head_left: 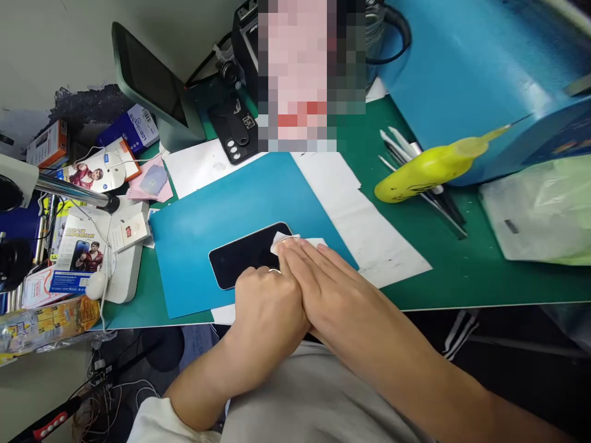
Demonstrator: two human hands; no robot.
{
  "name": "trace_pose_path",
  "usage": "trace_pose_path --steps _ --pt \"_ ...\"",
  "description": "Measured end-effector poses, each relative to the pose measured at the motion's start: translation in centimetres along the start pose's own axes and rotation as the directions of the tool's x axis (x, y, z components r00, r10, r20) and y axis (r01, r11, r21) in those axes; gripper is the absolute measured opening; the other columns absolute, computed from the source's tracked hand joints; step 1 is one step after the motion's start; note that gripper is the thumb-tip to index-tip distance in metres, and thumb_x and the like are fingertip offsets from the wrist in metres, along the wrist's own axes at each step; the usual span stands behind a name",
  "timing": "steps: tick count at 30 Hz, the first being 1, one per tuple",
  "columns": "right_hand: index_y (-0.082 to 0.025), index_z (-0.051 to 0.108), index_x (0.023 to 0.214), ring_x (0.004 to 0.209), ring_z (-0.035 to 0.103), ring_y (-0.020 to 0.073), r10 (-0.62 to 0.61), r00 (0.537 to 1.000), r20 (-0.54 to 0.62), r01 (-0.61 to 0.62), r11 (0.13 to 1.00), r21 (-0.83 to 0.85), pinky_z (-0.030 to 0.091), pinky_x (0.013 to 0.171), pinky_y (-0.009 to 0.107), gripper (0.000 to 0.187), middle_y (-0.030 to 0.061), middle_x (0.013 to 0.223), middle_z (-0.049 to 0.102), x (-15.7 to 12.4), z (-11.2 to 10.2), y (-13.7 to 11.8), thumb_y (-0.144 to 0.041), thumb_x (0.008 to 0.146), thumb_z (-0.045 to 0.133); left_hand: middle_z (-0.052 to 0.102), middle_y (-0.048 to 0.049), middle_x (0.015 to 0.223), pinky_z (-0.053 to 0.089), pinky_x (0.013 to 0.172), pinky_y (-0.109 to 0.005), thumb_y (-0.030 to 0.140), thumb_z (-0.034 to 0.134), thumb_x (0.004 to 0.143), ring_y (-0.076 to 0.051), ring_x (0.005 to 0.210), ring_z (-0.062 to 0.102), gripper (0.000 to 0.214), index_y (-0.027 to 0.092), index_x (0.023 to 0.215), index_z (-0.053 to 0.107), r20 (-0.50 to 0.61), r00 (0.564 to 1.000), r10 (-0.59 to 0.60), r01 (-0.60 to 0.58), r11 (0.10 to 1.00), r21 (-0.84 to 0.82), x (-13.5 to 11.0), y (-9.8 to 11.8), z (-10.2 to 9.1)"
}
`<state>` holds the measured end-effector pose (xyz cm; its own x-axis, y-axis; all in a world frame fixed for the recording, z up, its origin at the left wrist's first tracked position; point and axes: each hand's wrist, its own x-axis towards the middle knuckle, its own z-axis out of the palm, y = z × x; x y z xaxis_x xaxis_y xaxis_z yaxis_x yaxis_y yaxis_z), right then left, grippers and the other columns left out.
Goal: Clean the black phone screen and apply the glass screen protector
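L hand (pixel 270 307) curled, prob. clamping phone (pixel 240 255) at its near edge; R hand (pixel 323 280) flat, pressing wipe (pixel 282 241) onto phone. Slick, fragile glass: hold by sides.

The left hand (pixel 268 304) rested knuckles-up with its fingers curled under, its grip hidden and perhaps closed. The right hand (pixel 318 280) lay flat and open against it, fingers straight and together, pointing forward and left. Both bare forearms converged from the body.
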<state>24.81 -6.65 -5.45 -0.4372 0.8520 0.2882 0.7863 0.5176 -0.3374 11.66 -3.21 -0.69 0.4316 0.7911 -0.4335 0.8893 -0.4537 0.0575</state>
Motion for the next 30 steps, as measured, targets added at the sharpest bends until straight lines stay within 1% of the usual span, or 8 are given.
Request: trace_pose_path --steps 4,9,13,16,21,24,26,30 --pt "0.003 0.017 0.163 0.144 0.048 0.0394 0.036 0.999 -0.028 -0.039 0.992 -0.122 0.048 0.116 0.055 0.068 0.0296 0.156 0.047 -0.9 0.7 -1.9 -0.001 0.097 0.032 0.069 -0.0074 0.068 0.04 0.056 -0.031 0.01 0.049 0.088 -0.02 0.059 0.063 0.026 0.011 0.101 0.072 -0.013 0.999 0.049 -0.049 0.998 -0.033 -1.0 -0.4 1.0" --pt "-0.001 0.016 0.164 0.138 0.057 0.0348 0.035 0.994 -0.106 -0.053 0.982 -0.18 0.051 0.114 0.052 0.069 0.0261 0.15 0.054 -1.2 1.8 -4.6 0.0 0.098 0.035 0.067 -0.0049 0.062 0.039 0.055 -0.032 0.009 0.051 0.087 -0.02 0.056 0.061 0.022 0.016 0.089 0.071 0.006 0.996 0.088 -0.087 0.991 -0.103 -3.2 -1.6 2.4" --pt "0.006 0.037 0.155 0.124 0.068 0.0343 -0.089 0.995 -0.053 0.073 0.966 -0.247 0.058 0.107 0.045 0.059 0.0289 0.134 0.066 0.4 1.5 -5.8 0.003 0.096 0.042 0.065 -0.0038 0.059 0.034 0.052 -0.032 0.01 0.054 0.082 -0.018 0.053 0.057 0.019 0.019 0.07 0.066 0.015 0.998 0.054 -0.05 0.985 -0.164 -4.8 -3.3 3.0" --pt "0.003 0.056 0.139 0.118 0.072 0.0303 -0.207 0.978 0.039 0.209 0.933 -0.294 0.059 0.106 0.041 0.045 0.0255 0.126 0.072 2.3 1.0 -6.0 0.002 0.095 0.046 0.065 -0.005 0.058 0.03 0.051 -0.032 0.013 0.057 0.079 -0.018 0.051 0.056 0.018 0.02 0.063 0.063 0.014 1.0 0.005 -0.002 0.979 -0.202 -5.4 -4.7 3.0" --pt "0.0 0.069 0.115 0.108 0.076 0.0251 -0.306 0.952 0.0 0.297 0.926 -0.233 0.058 0.108 0.036 0.026 0.0217 0.113 0.078 5.0 1.0 -6.6 0.001 0.094 0.052 0.065 -0.0069 0.056 0.025 0.051 -0.033 0.016 0.058 0.075 -0.018 0.051 0.055 0.018 0.02 0.058 0.063 -0.028 0.999 -0.039 0.032 0.975 -0.219 -6.1 -6.4 2.9" --pt "-0.003 0.071 0.113 0.106 0.076 0.0217 -0.31 0.95 0.024 0.307 0.922 -0.235 0.056 0.11 0.034 0.027 0.0174 0.112 0.079 6.1 1.3 -6.8 -0.002 0.098 0.049 0.063 -0.0066 0.053 0.022 0.05 -0.033 0.014 0.055 0.074 -0.018 0.048 0.052 0.019 0.02 0.057 0.062 -0.12 0.99 -0.071 0.045 0.976 -0.212 -6.0 -7.3 2.8" --pt "-0.001 0.071 0.116 0.108 0.076 0.0221 -0.303 0.952 0.044 0.304 0.919 -0.251 0.057 0.109 0.035 0.032 0.0181 0.116 0.078 6.5 1.5 -6.9 -0.002 0.099 0.044 0.062 -0.0057 0.051 0.021 0.05 -0.033 0.013 0.053 0.073 -0.017 0.045 0.05 0.019 0.02 0.058 0.062 -0.227 0.971 -0.082 0.035 0.979 -0.201 -5.8 -7.6 2.9" --pt "-0.002 0.071 0.12 0.114 0.074 0.0235 -0.271 0.961 0.061 0.277 0.919 -0.282 0.058 0.108 0.035 0.037 0.0178 0.123 0.076 5.8 1.3 -7.3 0.003 0.096 0.043 0.056 -0.0039 0.045 0.024 0.048 -0.032 0.009 0.05 0.069 -0.016 0.041 0.047 0.021 0.02 0.053 0.057 -0.484 0.872 -0.079 -0.001 0.986 -0.164 -6.1 -7.1 3.7"
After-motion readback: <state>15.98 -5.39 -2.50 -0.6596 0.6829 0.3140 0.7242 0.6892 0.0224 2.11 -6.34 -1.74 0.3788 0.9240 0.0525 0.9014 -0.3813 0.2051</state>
